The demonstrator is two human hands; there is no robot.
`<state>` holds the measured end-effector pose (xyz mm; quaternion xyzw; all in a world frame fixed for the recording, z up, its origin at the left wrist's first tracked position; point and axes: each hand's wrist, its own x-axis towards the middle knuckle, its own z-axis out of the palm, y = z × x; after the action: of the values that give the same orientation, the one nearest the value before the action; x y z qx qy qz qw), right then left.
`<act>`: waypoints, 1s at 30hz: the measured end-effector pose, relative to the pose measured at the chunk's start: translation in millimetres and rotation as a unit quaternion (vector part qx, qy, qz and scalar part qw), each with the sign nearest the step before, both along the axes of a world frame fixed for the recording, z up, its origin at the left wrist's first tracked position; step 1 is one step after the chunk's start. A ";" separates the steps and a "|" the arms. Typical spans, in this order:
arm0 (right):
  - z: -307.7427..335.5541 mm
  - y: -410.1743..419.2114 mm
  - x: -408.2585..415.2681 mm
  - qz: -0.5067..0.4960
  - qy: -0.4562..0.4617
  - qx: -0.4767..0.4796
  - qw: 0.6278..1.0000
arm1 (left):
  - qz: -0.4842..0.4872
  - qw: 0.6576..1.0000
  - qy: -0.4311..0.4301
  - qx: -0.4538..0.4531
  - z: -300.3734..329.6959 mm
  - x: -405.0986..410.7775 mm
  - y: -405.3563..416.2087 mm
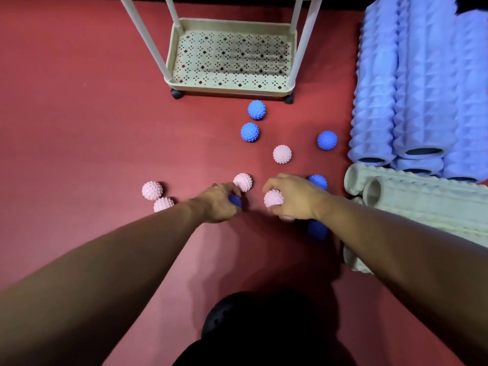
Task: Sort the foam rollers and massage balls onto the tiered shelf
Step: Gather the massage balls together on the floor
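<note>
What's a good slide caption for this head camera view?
Left hand grips a blue ball, right hand a pink ball, before the empty shelf tray.

Six blue spiky balls (256,109), six pink ones (282,154), one shelf (229,87); stacked roller count unclear.

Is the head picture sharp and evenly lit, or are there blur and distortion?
Head view: mostly sharp; the forearms near the bottom edge look dark and soft; the shelf posts splay from wide-angle distortion; the blue foam rollers look overexposed, and shadow falls beneath both arms.
</note>
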<state>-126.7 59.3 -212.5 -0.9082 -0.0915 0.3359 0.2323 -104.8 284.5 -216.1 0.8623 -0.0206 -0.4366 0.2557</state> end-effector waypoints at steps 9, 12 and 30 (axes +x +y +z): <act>-38.4 27.5 -15.4 0.036 -0.169 0.001 0.985 | 0.166 0.978 -0.098 -0.078 -42.4 -47.3 6.0; -42.8 23.1 -16.5 0.029 -0.186 0.005 0.982 | 0.158 0.972 -0.125 -0.118 -47.2 -50.7 6.3; -42.1 15.2 -41.6 -0.041 -0.290 0.072 0.954 | -0.045 0.912 -0.403 0.065 -28.8 -48.0 109.9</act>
<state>-168.3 74.5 -254.6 -0.9503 -0.1413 0.0411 0.2745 -152.8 394.4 -244.9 0.9778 -0.1327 -0.0635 0.1492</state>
